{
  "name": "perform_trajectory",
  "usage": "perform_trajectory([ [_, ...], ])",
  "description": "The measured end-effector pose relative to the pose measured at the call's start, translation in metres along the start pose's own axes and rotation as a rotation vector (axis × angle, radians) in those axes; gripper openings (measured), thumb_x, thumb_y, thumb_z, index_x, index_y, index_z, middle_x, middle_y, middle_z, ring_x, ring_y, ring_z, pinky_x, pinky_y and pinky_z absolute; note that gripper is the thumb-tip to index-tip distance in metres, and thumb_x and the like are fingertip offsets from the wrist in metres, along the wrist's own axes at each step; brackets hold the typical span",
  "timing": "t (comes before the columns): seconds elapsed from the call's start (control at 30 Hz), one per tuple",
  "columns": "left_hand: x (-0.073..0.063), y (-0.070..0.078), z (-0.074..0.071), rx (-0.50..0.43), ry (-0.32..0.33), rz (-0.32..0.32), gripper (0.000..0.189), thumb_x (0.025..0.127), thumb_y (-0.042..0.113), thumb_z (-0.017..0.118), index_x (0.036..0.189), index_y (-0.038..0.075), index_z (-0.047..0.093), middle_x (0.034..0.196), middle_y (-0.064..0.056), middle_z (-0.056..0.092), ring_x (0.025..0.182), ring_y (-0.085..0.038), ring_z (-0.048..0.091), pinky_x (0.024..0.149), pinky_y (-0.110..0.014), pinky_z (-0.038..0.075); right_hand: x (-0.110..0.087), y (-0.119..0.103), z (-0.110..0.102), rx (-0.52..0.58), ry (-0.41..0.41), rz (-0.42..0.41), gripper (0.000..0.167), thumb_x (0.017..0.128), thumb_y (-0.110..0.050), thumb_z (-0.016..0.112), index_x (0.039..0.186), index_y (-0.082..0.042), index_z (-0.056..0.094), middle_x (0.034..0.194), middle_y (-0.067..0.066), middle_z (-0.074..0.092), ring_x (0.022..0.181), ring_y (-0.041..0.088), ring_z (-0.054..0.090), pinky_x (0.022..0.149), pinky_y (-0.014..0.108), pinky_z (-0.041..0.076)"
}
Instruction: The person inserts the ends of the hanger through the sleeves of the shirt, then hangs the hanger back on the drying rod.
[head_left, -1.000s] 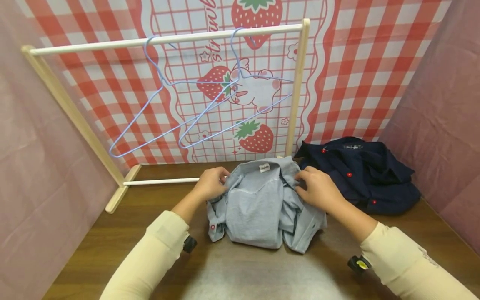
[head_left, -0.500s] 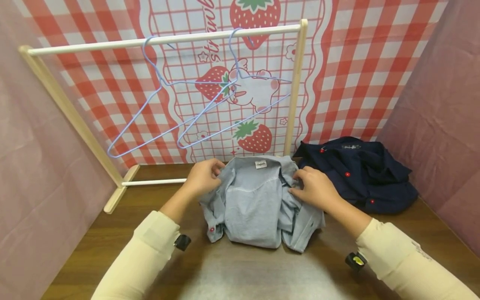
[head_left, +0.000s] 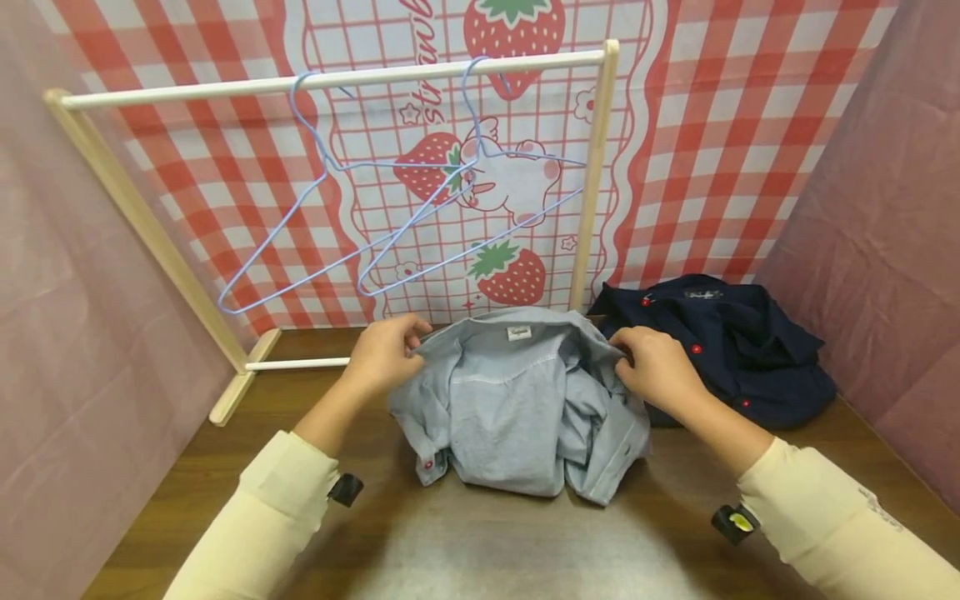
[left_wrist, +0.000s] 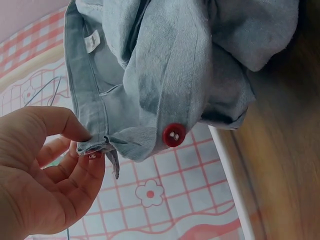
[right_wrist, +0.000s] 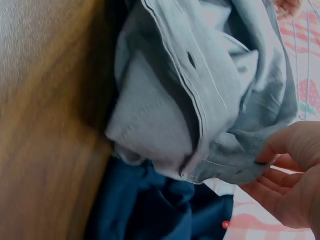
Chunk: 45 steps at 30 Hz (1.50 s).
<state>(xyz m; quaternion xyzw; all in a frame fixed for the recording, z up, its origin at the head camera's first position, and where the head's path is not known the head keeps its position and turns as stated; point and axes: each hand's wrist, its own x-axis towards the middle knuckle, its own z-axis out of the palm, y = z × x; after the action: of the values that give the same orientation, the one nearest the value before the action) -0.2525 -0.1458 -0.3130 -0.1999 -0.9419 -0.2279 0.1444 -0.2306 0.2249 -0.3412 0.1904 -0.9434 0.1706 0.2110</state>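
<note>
A light blue-grey shirt (head_left: 510, 417) with a white neck label (head_left: 519, 333) lies bunched on the table, its collar edge raised between both hands. My left hand (head_left: 386, 354) pinches the collar's left end between thumb and fingers. In the left wrist view, that hand (left_wrist: 55, 170) holds the cloth near a red button (left_wrist: 174, 135) on the front edge. At the opposite end, my right hand (head_left: 660, 371) pinches the other collar end. The right wrist view shows this hand (right_wrist: 290, 170) with its thumb on the cloth, beside a buttonhole strip.
A wooden rack (head_left: 592, 175) stands behind the shirt, with two blue wire hangers (head_left: 300, 200) on its top bar. A crumpled navy shirt (head_left: 720, 350) with red buttons lies at the right, close to my right hand. A strawberry-patterned cloth (head_left: 705, 150) hangs at the back.
My left hand has moved left and slightly up; my right hand has shifted a little right. Between them the grey shirt's collar has been drawn wider.
</note>
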Motion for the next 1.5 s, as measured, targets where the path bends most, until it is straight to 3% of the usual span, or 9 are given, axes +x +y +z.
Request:
perform_trajectory([
  [0.27,-0.004,0.001,-0.004,0.075,0.036,0.049,0.035,0.068,-0.003,0.062,0.100,0.008,0.073,0.078,-0.001,0.059,0.071,-0.019,0.054,0.063,-0.036,0.045,0.000,0.004,-0.028,-0.050,0.101,-0.017,0.016,0.077,0.005,0.064,0.092,0.001,0.070,0.087,0.017,0.065,0.065,0.025,0.052,0.060,0.044,0.046],
  [0.43,-0.005,0.004,-0.006,0.121,0.059,0.091,0.031,0.068,-0.002,0.063,0.095,0.009,0.074,0.079,-0.003,0.060,0.070,-0.019,0.054,0.058,-0.036,0.045,0.004,0.003,-0.047,-0.103,0.117,-0.057,0.017,0.077,0.005,0.065,0.092,0.001,0.071,0.089,0.016,0.067,0.065,0.025,0.053,0.059,0.043,0.046],
  [0.6,-0.006,0.011,-0.013,0.144,0.127,0.131,0.029,0.068,-0.003,0.062,0.092,0.009,0.074,0.080,-0.005,0.061,0.068,-0.021,0.054,0.056,-0.037,0.046,0.010,0.002,-0.067,-0.151,0.105,-0.100,0.015,0.077,0.005,0.066,0.091,0.001,0.070,0.086,0.015,0.066,0.064,0.023,0.051,0.057,0.042,0.045],
  [0.73,-0.003,0.015,-0.021,0.153,0.218,0.189,0.028,0.069,-0.006,0.061,0.089,0.008,0.074,0.079,-0.005,0.060,0.069,-0.024,0.055,0.055,-0.037,0.045,0.017,0.002,-0.082,-0.178,0.117,-0.152,0.015,0.076,0.005,0.067,0.090,0.002,0.068,0.085,0.016,0.065,0.064,0.025,0.052,0.058,0.046,0.047],
  [0.9,0.003,0.020,-0.031,0.166,0.371,0.292,0.024,0.070,-0.008,0.062,0.086,0.005,0.074,0.076,-0.007,0.058,0.071,-0.028,0.057,0.055,-0.038,0.046,0.024,0.004,-0.099,-0.216,0.194,-0.234,0.017,0.075,0.008,0.068,0.090,0.002,0.066,0.081,0.015,0.062,0.066,0.030,0.056,0.061,0.051,0.050],
  [1.03,0.007,0.024,-0.041,0.172,0.444,0.333,0.023,0.072,-0.008,0.058,0.085,0.003,0.073,0.076,-0.009,0.058,0.069,-0.029,0.055,0.054,-0.039,0.044,0.030,0.006,-0.109,-0.235,0.270,-0.315,0.021,0.072,0.013,0.068,0.091,0.003,0.065,0.080,0.017,0.060,0.070,0.036,0.057,0.063,0.053,0.050],
  [1.17,0.013,0.028,-0.048,0.177,0.500,0.355,0.024,0.072,-0.008,0.056,0.085,0.002,0.073,0.076,-0.010,0.059,0.070,-0.030,0.055,0.056,-0.040,0.045,0.038,0.006,-0.119,-0.264,0.380,-0.380,0.026,0.073,0.017,0.061,0.095,0.005,0.063,0.084,0.021,0.059,0.078,0.043,0.056,0.064,0.055,0.048],
  [1.33,0.017,0.032,-0.050,0.152,0.556,0.386,0.023,0.071,-0.011,0.058,0.085,0.000,0.073,0.078,-0.011,0.060,0.071,-0.031,0.055,0.058,-0.040,0.045,0.049,0.004,-0.131,-0.301,0.540,-0.416,0.018,0.086,0.013,0.051,0.098,0.006,0.062,0.089,0.024,0.060,0.084,0.045,0.055,0.070,0.057,0.049],
  [1.5,0.014,0.031,-0.048,0.142,0.563,0.375,0.023,0.071,-0.010,0.059,0.084,0.001,0.073,0.077,-0.009,0.060,0.070,-0.030,0.055,0.058,-0.041,0.045,0.045,0.009,-0.122,-0.286,0.517,-0.437,0.019,0.083,0.014,0.055,0.100,0.007,0.061,0.089,0.024,0.059,0.084,0.045,0.055,0.072,0.056,0.049],
])
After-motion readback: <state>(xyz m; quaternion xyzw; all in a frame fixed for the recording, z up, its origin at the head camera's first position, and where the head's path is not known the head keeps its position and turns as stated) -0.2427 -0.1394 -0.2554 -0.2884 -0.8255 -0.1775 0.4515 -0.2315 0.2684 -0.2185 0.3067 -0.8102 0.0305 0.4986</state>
